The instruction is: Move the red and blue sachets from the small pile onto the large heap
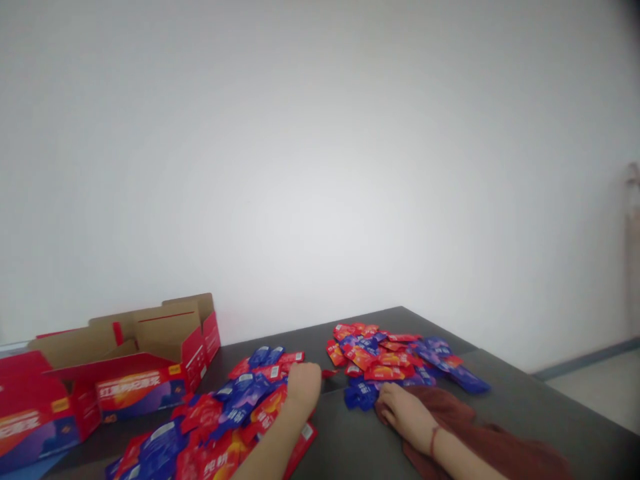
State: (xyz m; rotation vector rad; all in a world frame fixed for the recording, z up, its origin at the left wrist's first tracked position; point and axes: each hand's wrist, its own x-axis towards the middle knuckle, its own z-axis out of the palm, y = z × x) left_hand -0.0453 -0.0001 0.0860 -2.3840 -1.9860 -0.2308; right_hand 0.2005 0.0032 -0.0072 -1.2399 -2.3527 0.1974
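Note:
My left hand (304,385) is a closed fist at the right edge of the left pile of red and blue packets (245,400). Its fingertips are hidden, and a bit of red packet shows just right of it. My right hand (406,410), with a thin red band on the wrist, has its fingers curled on the edge of a brown cloth (460,427). Its fingertips are close to a blue packet (361,395) at the front of the right pile of red and blue packets (383,353).
Two open red cardboard boxes, one (143,390) beside the left pile and one (35,420) farther left, stand on the dark table (350,440). A pale wall (320,167) rises behind. At the far right, a blurred pinkish object (634,233) is partly in view.

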